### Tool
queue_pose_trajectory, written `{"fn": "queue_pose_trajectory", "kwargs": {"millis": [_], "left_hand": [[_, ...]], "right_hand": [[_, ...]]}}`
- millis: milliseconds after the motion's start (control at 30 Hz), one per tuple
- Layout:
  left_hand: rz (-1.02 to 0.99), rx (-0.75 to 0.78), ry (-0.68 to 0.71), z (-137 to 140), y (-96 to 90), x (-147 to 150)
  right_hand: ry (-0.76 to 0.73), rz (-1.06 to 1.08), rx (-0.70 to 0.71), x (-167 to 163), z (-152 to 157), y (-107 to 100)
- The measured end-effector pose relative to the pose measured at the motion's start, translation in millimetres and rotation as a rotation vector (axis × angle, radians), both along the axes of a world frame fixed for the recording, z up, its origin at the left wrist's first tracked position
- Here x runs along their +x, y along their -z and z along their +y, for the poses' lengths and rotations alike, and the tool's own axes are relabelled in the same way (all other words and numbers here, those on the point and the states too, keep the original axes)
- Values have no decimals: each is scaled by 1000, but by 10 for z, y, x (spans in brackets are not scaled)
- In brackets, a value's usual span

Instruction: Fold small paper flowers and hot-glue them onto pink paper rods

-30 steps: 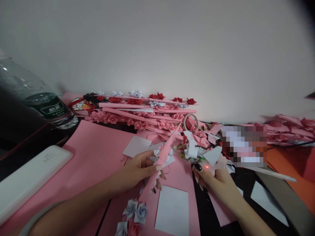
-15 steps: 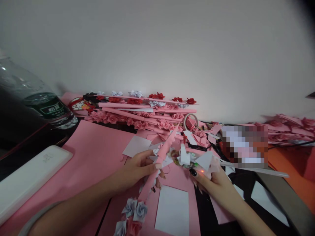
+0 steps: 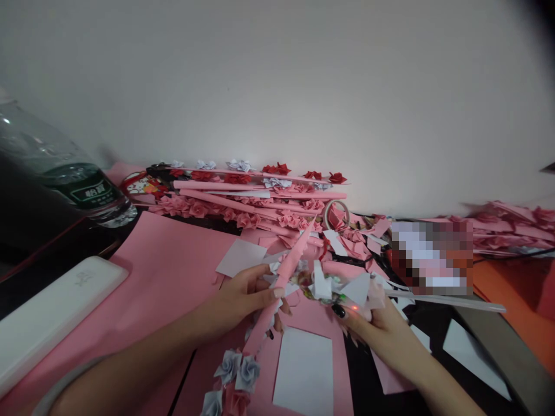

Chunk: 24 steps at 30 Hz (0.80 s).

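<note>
My left hand (image 3: 247, 297) is closed round a tapering pink paper roll (image 3: 292, 260), which slants up and away. Pale blue-white folded paper roses (image 3: 247, 371) and a pink one sit at the roll's near end. In my right hand (image 3: 390, 332) is a glue gun (image 3: 362, 312), partly hidden by fingers and white paper scraps, with a small orange light glowing. Out of its back a long translucent glue stick (image 3: 459, 303) points right. The gun's front is beside the roll; whether they touch I cannot tell. Below lies a white paper rectangle (image 3: 303, 370).
Along the wall lie pink rolls with paper roses (image 3: 243, 199). A tape ring (image 3: 336, 215) rests among scraps. On the left are a water bottle (image 3: 87, 188), a white oblong case (image 3: 65, 312) and pink sheets (image 3: 160, 260). Orange paper (image 3: 515, 300) lies at right.
My right hand and the glue gun have shifted very slightly left and down. My left hand and the pink roll stay in place.
</note>
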<state>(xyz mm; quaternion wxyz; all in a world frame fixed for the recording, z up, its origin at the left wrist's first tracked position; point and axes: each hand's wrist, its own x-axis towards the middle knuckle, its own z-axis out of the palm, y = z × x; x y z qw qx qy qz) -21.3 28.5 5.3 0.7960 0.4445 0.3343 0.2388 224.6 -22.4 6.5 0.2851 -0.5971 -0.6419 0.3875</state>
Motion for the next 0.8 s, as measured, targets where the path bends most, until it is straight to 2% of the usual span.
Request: {"fn": "queue_pose_trajectory", "kwargs": {"millis": [267,600,800], "left_hand": [[8,4,-10,-15,6,22],[39,34,4,-13,-15,23],[20,39,7,-15,8,25]], "right_hand": [[-21,-8,-41,-56,-17,-16],[-87,-117,65,-25,5,-59],[-117,-93,102,-44,0,-84]]}}
